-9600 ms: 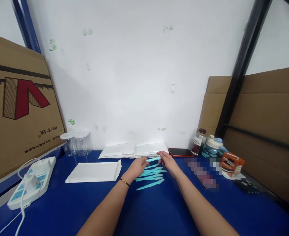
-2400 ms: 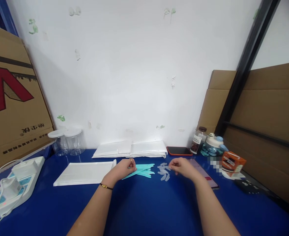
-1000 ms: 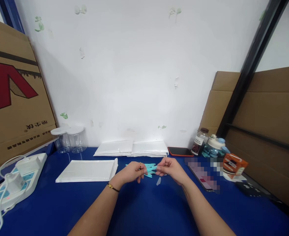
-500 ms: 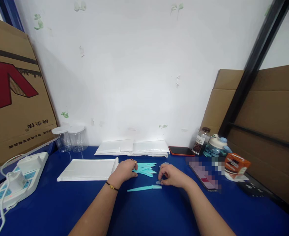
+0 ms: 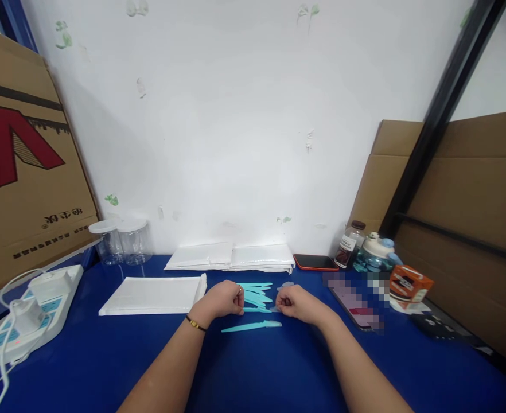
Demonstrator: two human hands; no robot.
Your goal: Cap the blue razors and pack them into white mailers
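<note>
Several thin turquoise sticks [image 5: 257, 294] lie in a loose pile on the blue table, between my hands. My left hand [image 5: 226, 299] pinches the left end of one turquoise stick [image 5: 259, 310] at the pile's near side. Opposite it, the fingers of my right hand [image 5: 294, 302] are closed on a small translucent cap [image 5: 274, 309] by that stick's right end. More translucent caps [image 5: 285, 285] lie just behind my right hand. Nearer to me rests a separate turquoise stick [image 5: 251, 326] with a translucent cap on its right end.
A white packet [image 5: 154, 295] lies left of my left hand. White packets [image 5: 259, 257] and a red-edged phone [image 5: 316, 263] line the wall. Right are another phone [image 5: 354, 301], bottles [image 5: 376, 255] and an orange box [image 5: 409, 285]; left, clear jars [image 5: 135, 244] and a power strip [image 5: 59, 310].
My left hand has drawn one stick to the near side of the pile. My right hand has moved slightly left, and its cap now meets the stick's end.
</note>
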